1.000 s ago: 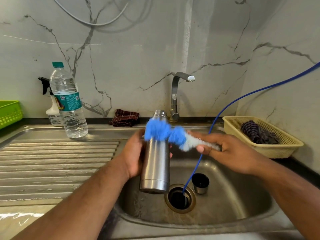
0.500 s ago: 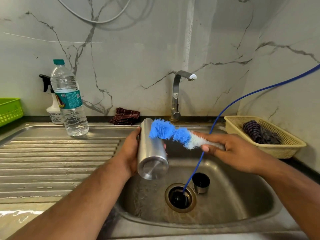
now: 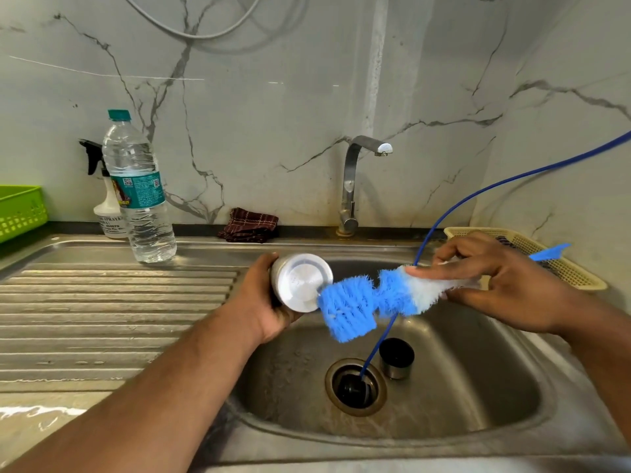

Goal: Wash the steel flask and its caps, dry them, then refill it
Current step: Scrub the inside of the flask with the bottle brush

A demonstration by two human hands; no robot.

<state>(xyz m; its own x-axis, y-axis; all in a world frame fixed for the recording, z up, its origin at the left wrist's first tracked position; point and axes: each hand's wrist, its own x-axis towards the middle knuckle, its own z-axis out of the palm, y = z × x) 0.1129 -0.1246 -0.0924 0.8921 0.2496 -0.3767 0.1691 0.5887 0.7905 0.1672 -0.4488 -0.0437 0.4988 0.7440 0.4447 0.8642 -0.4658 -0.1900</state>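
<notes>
My left hand (image 3: pixel 263 303) is wrapped round the steel flask (image 3: pixel 302 281), fingers curled tight on its body, holding it above the sink (image 3: pixel 485 380) near the basin's 10 o'clock rim. The flask lies almost level, its long axis running away from me toward 12 o'clock. The round base faces me and the mouth is hidden behind it. My right hand (image 3: pixel 505 288) grips the brush (image 3: pixel 392 298) by its white neck between fingers and thumb. The brush lies crosswise with its handle out at 3 o'clock, and its blue bristles touch the base's edge at about 4 o'clock. A steel cap (image 3: pixel 396 358) stands on the basin floor at 5 o'clock from the flask, just beside the drain (image 3: pixel 355 387), where a blue hose (image 3: pixel 478 196) drops in.
</notes>
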